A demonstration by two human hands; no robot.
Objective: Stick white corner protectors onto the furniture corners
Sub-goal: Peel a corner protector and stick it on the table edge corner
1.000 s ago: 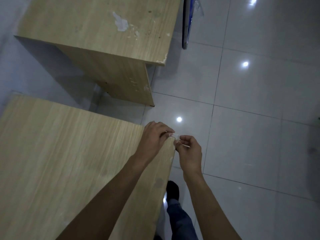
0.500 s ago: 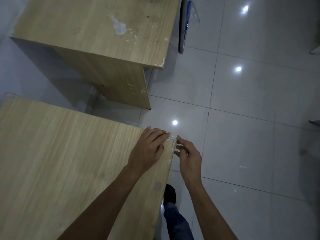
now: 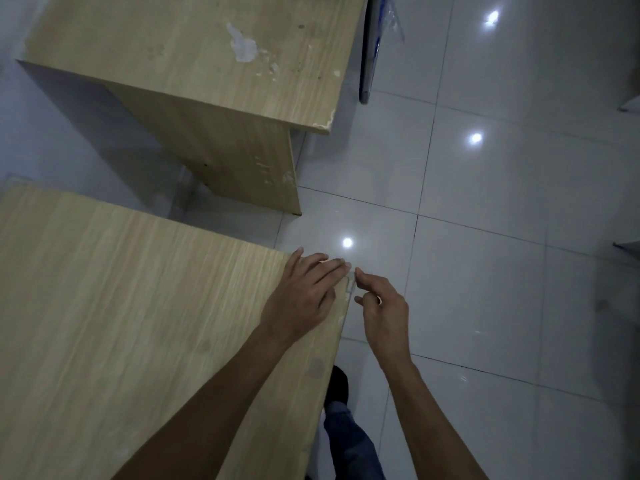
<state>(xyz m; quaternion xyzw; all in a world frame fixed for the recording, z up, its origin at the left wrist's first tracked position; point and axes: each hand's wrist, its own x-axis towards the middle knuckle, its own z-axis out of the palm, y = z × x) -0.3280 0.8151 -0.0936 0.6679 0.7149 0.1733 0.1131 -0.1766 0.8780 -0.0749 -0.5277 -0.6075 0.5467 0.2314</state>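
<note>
Left hand (image 3: 304,292) spread flat on desk (image 3: 121,306) corner, right hand (image 3: 381,303) loosely open, protector (image 3: 350,284) (barely visible) wrapping the corner.

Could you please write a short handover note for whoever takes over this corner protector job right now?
Left hand: flat on the near light wooden table, fingertips pressing at its far right corner.
Right hand: open beside that corner, fingers at the table's edge.
Small white corner protector: seated on that corner, between the hands.
Done: this protector looks placed.
Left: press it firm; the far scuffed wooden desk shows a chipped, bare corner.
</note>
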